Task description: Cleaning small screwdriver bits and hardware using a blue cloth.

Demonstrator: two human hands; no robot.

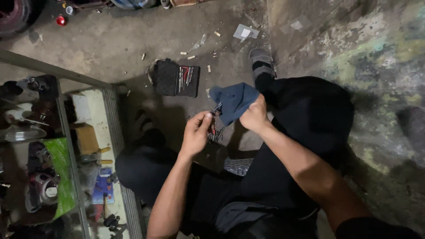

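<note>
**Cloth and small metal tools between your hands**

While you sit low on the concrete floor point(133, 40), the blue cloth point(233, 101) hangs bunched from your right hand point(255, 116), pinched at its lower edge by closed fingers, its free end lifted up and to the left. Just beside it, your left hand point(197, 129) is curled shut around a cluster of small metal tools point(215, 132), thin shafts with a touch of red poking out past the fingertips towards the cloth. Cloth and tools nearly meet in the gap between your two hands; whether they actually touch is hard to tell in this light.

Below the hands sits a dark boxy object point(214, 155), partly hidden by your left wrist. Beyond them on the floor lies an open black tool case point(176, 80) with slim tools lined up in its right half, well apart from your fingers. Your sandalled foot point(261, 63) rests farther out, near a scrap of paper point(245, 32). To your left stands a glass display cabinet point(66, 146), its shelves crowded with boxes and parts. A rough, stained wall point(376, 66) rises on your right.
</note>
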